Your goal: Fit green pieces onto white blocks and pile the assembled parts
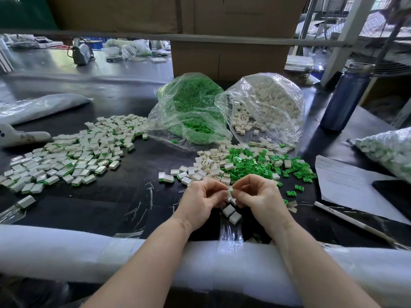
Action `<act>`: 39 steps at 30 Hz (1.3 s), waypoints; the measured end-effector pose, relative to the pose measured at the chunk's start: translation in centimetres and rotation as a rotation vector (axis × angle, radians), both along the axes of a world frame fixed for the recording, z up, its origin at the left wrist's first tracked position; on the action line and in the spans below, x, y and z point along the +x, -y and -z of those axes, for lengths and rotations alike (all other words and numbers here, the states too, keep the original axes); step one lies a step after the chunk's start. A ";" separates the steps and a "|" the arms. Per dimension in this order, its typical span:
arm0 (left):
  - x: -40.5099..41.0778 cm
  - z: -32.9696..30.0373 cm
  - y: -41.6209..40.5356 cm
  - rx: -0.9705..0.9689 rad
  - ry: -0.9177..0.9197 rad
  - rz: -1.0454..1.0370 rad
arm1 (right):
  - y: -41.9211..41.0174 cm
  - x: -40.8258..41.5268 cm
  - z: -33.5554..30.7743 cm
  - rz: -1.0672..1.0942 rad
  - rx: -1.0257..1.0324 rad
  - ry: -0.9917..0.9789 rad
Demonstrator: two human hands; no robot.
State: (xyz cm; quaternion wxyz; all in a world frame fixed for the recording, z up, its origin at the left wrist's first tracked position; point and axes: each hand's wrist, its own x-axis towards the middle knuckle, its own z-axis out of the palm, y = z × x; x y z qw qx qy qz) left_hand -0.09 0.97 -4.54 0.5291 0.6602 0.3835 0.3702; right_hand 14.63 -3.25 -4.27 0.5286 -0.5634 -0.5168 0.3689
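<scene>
A small white block [229, 193] with a green piece [231, 191] at its edge sits pinched between both hands, low in the middle of the dark tabletop [111, 203]. The left hand [203, 202] is curled tight, thumb and forefinger closed on the block's left side; the right hand [259, 197] is curled the same way, its fingertips narrow on the green end. Just below the hands lie two loose white blocks [231, 214], touching each other. Just beyond the knuckles spreads a mixed heap of loose green pieces [249, 165] and white blocks [209, 165]. Farther left, well apart, lies the broad pile of assembled parts [73, 152]. Behind the heap stand two clear bags, one of green pieces [191, 103], one of white blocks [266, 101], side by side and touching. A sheet of paper [347, 185] lies to the right.
</scene>
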 end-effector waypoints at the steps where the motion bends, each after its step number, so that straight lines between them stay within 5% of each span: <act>1: 0.0 0.0 0.0 -0.005 0.002 0.001 | 0.0 0.0 0.0 -0.002 0.001 0.008; 13: -0.2 0.4 0.1 0.130 -0.182 0.057 | 0.1 0.0 -0.2 -0.076 -0.074 0.038; 31: 0.1 0.5 -0.2 0.217 -0.183 -0.040 | -0.2 0.1 -0.1 0.016 -0.041 -0.104; 39: -0.1 0.4 -0.4 0.134 -0.155 -0.026 | -0.1 -0.2 0.0 0.016 -0.081 -0.002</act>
